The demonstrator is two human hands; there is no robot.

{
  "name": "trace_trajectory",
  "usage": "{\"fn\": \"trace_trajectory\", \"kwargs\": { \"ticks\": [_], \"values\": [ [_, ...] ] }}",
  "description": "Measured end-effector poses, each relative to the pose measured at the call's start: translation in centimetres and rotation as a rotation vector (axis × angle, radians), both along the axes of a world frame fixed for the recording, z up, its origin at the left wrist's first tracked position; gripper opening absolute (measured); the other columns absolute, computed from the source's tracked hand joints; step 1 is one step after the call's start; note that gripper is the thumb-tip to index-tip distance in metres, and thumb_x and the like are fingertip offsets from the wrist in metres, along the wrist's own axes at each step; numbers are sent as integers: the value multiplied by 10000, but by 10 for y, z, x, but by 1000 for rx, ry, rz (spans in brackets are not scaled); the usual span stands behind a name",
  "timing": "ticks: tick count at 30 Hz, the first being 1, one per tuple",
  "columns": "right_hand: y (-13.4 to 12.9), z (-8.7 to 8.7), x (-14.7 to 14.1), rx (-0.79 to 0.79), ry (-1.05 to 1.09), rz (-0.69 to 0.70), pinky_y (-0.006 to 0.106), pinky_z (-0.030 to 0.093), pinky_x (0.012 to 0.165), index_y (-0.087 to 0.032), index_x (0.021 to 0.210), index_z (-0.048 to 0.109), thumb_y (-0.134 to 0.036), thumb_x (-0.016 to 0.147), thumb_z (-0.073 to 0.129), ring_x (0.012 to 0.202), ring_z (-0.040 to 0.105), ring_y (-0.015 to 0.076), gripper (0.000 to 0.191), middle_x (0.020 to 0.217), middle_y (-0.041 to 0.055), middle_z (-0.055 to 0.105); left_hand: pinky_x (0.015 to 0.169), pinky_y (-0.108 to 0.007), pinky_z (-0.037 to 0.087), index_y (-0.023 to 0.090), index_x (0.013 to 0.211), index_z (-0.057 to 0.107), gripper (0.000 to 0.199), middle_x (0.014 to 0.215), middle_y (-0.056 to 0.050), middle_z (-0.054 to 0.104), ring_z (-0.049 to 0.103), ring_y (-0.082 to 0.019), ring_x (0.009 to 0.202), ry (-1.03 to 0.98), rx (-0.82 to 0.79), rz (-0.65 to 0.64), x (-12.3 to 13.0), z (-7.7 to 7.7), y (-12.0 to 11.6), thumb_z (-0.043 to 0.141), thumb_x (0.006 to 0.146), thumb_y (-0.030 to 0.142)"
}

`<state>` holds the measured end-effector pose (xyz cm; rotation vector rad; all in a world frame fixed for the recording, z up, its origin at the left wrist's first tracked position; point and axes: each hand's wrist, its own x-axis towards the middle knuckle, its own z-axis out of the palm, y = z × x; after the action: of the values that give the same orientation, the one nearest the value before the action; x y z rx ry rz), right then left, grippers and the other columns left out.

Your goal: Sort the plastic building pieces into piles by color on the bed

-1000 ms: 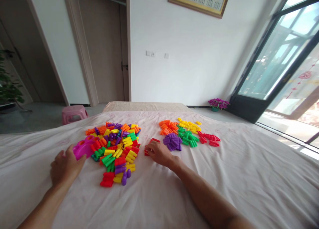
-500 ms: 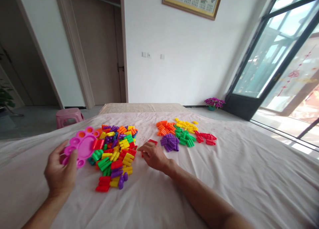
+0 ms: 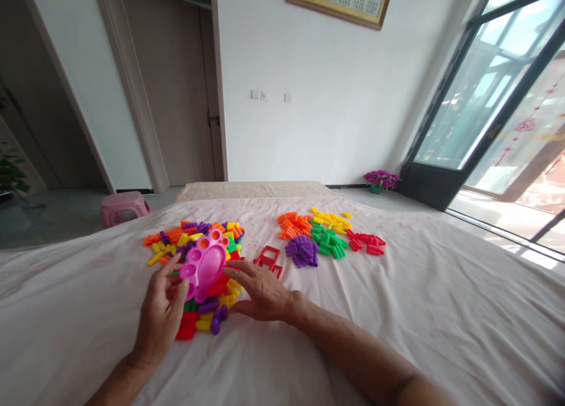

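Observation:
My left hand (image 3: 159,312) grips the left edge of a pink palette (image 3: 210,266) with round wells along its rim. The palette is tilted above a mixed heap of plastic building pieces (image 3: 186,326) in red, yellow, green, purple and orange, hiding part of it. At the palette's right edge is my right hand (image 3: 267,291), its fingers stretched out and the thumb apart; whether the fingertips touch the palette I cannot tell. Just beyond that hand lies a red open-framed piece (image 3: 268,255), partly covered by it.
Sorted piles lie farther right on the cloth-covered surface (image 3: 397,312): orange (image 3: 293,225), purple (image 3: 302,250), green (image 3: 329,243), yellow (image 3: 331,220) and red pieces (image 3: 367,242). A pink stool (image 3: 126,206) stands at the left, and a potted purple flower (image 3: 380,181) at the back.
My left hand has carried the palette rightward over the heap. My right hand has moved left and opened toward the palette, uncovering more of the red framed piece.

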<state>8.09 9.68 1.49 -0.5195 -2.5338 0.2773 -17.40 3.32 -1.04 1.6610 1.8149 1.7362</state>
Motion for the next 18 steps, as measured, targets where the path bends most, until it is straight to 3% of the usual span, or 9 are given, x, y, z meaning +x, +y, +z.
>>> {"fn": "trace_trajectory", "kwargs": {
  "ticks": [6, 11, 18],
  "values": [
    [-5, -6, -5, 28, -44, 7, 450, 498, 1056, -234, 1603, 349, -519, 901, 749, 1359, 541, 314, 856, 1571, 204, 473, 1067, -438, 558, 259, 1485, 492, 609, 1482, -132, 583, 644, -261, 1256, -92, -49, -179, 17, 0, -5, 594, 926, 478],
    [-10, -7, -12, 92, -63, -124, 481, 503, 1011, -232, 1595, 351, -607, 873, 748, 1283, 564, 338, 906, 1562, 197, 488, 1117, -460, 534, 275, 1395, 583, 510, 1434, -112, 634, 610, -283, 1340, -111, -69, -242, 27, 0, -9, 607, 920, 460],
    [-18, -7, -19, 213, -70, -257, 462, 506, 923, -227, 1537, 424, -545, 944, 684, 1178, 580, 334, 721, 1481, 190, 558, 1149, -502, 512, 293, 1408, 605, 523, 1419, -111, 644, 608, -292, 1345, -113, -95, -304, 35, 2, -12, 620, 913, 464]
  ]
}}
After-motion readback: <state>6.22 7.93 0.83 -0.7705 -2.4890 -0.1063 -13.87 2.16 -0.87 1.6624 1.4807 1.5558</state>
